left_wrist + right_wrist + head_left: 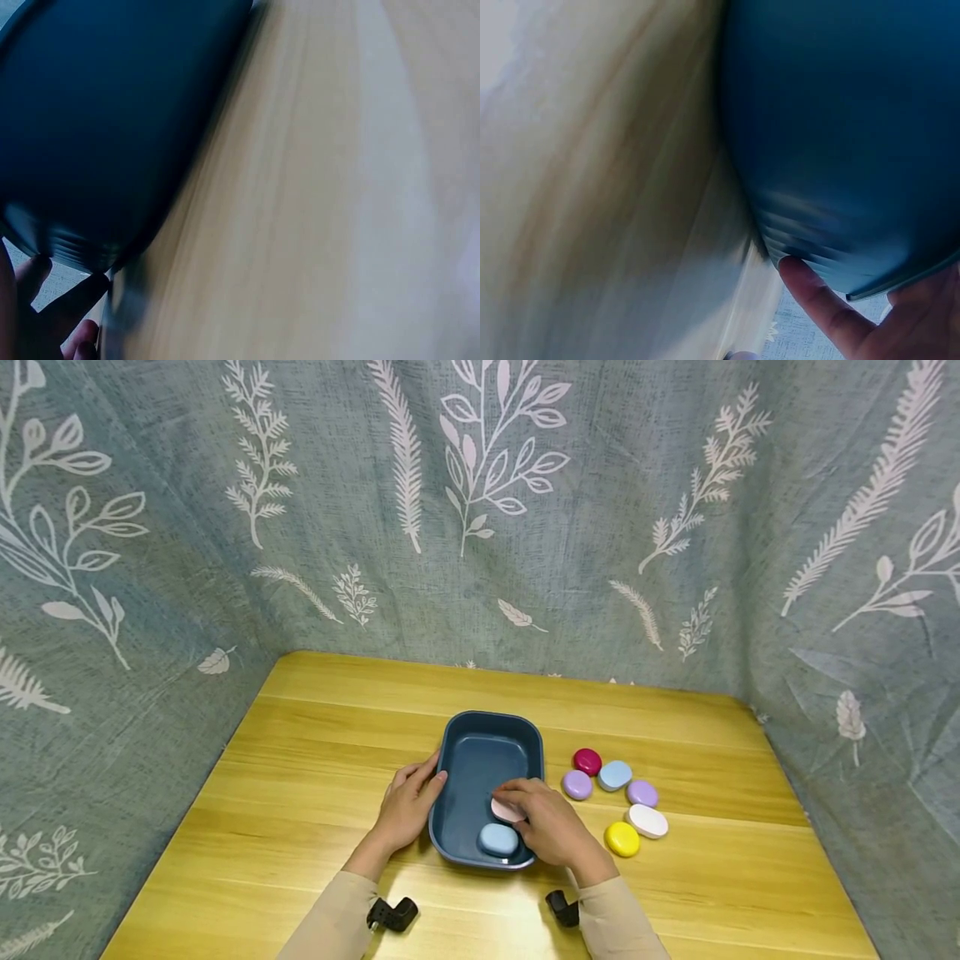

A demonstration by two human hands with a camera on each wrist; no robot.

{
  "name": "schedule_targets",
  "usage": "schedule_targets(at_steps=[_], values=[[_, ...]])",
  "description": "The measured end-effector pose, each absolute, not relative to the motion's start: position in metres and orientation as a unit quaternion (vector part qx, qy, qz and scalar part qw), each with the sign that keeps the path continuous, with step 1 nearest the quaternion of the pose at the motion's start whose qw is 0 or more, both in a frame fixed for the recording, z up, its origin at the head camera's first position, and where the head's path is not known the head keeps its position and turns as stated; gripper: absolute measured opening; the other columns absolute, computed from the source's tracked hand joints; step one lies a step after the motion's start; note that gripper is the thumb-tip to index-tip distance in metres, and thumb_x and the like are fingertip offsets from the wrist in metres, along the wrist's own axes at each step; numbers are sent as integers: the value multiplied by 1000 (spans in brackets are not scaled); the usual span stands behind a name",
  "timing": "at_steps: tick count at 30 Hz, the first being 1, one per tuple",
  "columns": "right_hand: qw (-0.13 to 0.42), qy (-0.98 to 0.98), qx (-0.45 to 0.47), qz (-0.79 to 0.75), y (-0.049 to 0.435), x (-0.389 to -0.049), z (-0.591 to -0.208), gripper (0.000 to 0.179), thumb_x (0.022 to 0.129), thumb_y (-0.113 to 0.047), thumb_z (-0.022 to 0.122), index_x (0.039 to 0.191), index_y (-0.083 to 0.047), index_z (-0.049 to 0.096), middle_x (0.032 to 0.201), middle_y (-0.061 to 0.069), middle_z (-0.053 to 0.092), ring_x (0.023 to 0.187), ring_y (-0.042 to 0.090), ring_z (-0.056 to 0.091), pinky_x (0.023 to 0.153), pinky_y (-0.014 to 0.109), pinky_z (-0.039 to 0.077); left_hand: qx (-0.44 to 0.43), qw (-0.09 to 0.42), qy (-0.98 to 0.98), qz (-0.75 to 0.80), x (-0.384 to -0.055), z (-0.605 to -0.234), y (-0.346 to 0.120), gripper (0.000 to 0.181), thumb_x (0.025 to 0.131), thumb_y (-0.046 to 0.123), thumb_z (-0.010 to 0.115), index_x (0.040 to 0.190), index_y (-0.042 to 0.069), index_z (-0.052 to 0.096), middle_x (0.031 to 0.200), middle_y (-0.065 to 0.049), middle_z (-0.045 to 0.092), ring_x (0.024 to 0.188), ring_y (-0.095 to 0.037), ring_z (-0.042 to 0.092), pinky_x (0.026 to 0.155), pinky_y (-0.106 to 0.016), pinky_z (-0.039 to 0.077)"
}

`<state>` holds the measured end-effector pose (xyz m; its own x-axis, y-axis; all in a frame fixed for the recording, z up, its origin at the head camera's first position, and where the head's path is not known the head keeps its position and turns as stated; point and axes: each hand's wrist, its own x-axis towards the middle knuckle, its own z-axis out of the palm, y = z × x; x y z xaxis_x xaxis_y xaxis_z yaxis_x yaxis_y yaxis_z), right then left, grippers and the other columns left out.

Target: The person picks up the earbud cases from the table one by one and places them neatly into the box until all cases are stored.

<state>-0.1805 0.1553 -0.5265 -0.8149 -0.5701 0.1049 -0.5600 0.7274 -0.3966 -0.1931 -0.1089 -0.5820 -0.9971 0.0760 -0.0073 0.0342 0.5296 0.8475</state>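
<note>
Right hand point(553, 822) reaches over the tray's right rim and pinches a white piece point(506, 811), fingertips on its far side, thumb at its right near side. Grip is narrow, about as wide as the piece. That piece is inside the dark blue tray point(480, 764), in the near half toward the right wall. Can't tell from above if it touches the floor of the tray.

Left hand point(405, 806) holds the tray by its left side: thumb over the rim, the other fingers outside against the wall. In the left wrist view some fingertips touch the ridged outer wall. Right wrist view: one finger against the outer wall, the pinched piece hidden.

Also in the tray: a light blue piece point(498, 840), lying flat by the near wall, just nearer than the pinched one.

On the wooden table point(315, 793), right of the tray, six more smooth rounded pieces in a loose cluster: dark red piece point(587, 762) farthest, left purple piece point(577, 785) just nearer, pale blue piece point(615, 775) to the right, then right purple piece point(642, 793), white oval point(647, 821), and yellow piece point(622, 840) nearest.

Grey-blue leaf-print curtain point(337, 468) behind and at both sides.
</note>
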Motion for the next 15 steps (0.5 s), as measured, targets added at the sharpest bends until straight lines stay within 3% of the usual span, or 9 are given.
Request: schedule_targets(at_steps=[15], values=[[7, 932, -299, -206, 155, -181, -529, 48, 86, 6, 76, 130, -10, 72, 133, 2, 67, 117, 24, 62, 102, 44, 52, 37, 21, 875, 483, -193, -583, -109, 58, 106, 62, 43, 159, 38, 41, 152, -9, 53, 147, -29, 38, 115, -61, 30]])
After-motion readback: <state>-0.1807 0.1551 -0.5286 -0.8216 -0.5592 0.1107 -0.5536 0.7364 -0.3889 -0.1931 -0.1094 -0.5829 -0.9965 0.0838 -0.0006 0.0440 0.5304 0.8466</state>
